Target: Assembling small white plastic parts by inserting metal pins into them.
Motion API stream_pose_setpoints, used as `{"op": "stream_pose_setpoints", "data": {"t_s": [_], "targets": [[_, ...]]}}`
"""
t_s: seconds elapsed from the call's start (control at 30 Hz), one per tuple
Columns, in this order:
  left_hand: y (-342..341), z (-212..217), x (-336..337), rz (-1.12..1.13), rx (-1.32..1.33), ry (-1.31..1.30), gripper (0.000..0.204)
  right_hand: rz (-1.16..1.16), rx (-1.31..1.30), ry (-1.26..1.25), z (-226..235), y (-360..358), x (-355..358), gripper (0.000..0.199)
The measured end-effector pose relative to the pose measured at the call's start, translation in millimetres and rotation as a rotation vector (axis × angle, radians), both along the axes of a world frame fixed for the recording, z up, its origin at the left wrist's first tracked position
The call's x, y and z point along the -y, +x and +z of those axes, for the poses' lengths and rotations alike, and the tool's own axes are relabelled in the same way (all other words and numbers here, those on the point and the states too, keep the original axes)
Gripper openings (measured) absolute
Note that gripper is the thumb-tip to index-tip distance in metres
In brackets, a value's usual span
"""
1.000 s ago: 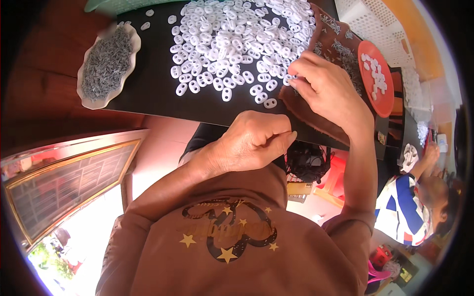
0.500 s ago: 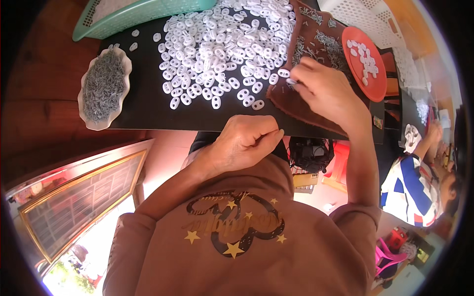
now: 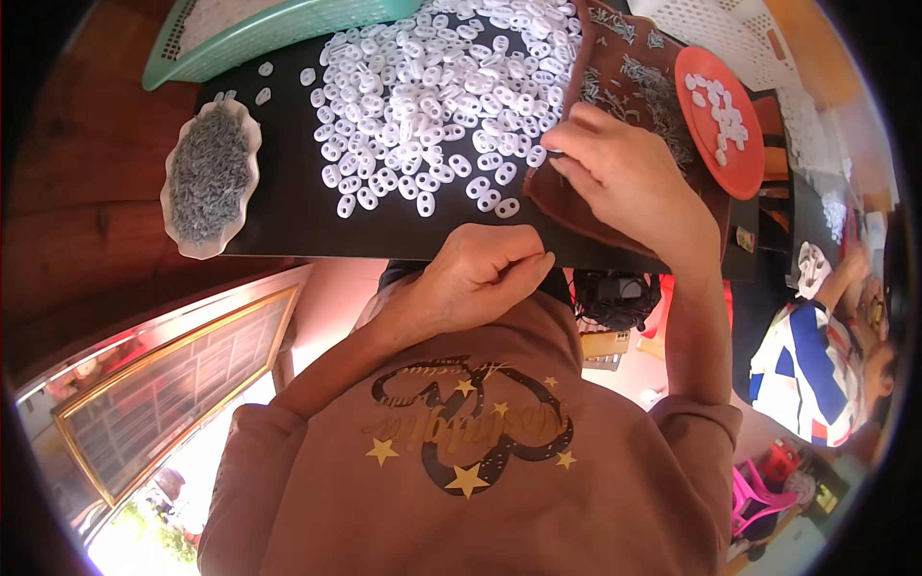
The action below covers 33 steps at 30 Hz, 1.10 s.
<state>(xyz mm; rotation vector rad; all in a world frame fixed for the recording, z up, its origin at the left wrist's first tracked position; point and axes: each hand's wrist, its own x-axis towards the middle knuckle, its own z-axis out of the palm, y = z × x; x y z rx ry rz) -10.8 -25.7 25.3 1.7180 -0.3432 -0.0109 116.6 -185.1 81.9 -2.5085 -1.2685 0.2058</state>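
Observation:
Curled closed in front of my body, my left hand (image 3: 488, 274) is at the table's near edge; whatever its fingers may hold is hidden. My right hand (image 3: 624, 178) is over a brown cloth (image 3: 547, 197), thumb and forefinger pinched at the right side of a pile of small white two-holed plastic pieces (image 3: 413, 106). A pale bit shows at those fingertips, too small to name. Small grey metal-looking pins (image 3: 648, 82) lie scattered on the cloth beyond this hand. To its right is an orange-red plate (image 3: 740, 173) bearing several white pieces.
At the left of the black table (image 3: 288, 226), a scalloped white dish (image 3: 252, 182) holds a heap of grey pins. A green basket (image 3: 288, 38) stands at the far left, a white basket (image 3: 720, 29) at the far right. Another person (image 3: 807, 370) sits at the right.
My right hand has moved slightly left, its fingertips now where a loose white piece was visible. That piece no longer shows there. My left hand stays closed in nearly the same place.

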Motion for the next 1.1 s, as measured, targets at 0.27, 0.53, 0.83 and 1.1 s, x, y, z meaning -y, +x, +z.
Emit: {"op": "stream_pose_setpoints", "data": {"t_s": [0.27,0.53,0.83,1.1], "targets": [[3.3,-2.5,-3.4,-0.038,0.002,-0.01,0.022,0.081,0.016,-0.072,-11.2,5.7,-35.6,0.019],[3.4,-1.4,-11.2,-0.057,-0.059,-0.065,0.018,0.134,0.067,0.004,-13.8,7.1,-55.3,0.017],[3.9,-8.1,-13.3,-0.071,0.007,-0.103,0.016,0.233,0.172,0.031,-26.1,1.4,-76.4,0.008],[1.7,-6.1,-11.5,-0.02,0.044,-0.118,0.015,0.192,0.233,0.089,-28.9,-2.1,-76.5,0.011]]}}
